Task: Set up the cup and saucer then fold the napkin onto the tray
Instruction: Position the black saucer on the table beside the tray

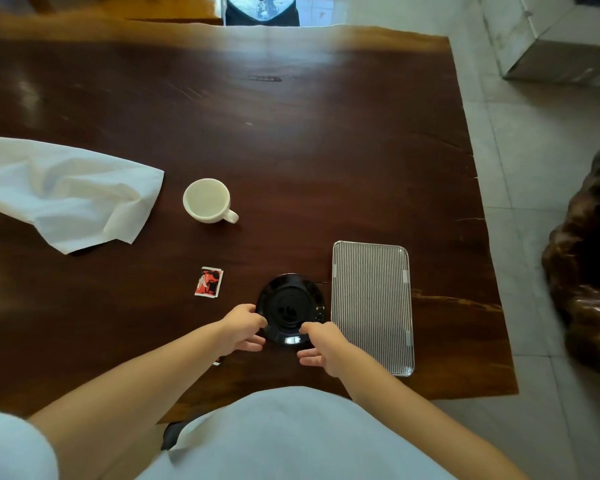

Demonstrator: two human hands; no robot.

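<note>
A glossy black saucer (291, 306) lies on the dark wooden table near the front edge. My left hand (242, 328) pinches its near-left rim and my right hand (321, 345) pinches its near-right rim. An empty white cup (208, 201) stands upright further back, handle pointing right. A crumpled white napkin (66, 195) is spread at the left. The striped rectangular tray (373, 306) lies just right of the saucer.
A small red and black sachet (209, 281) lies left of the saucer. The table's right edge (482, 237) borders a tiled floor, with a dark carved object (589, 265) beside it.
</note>
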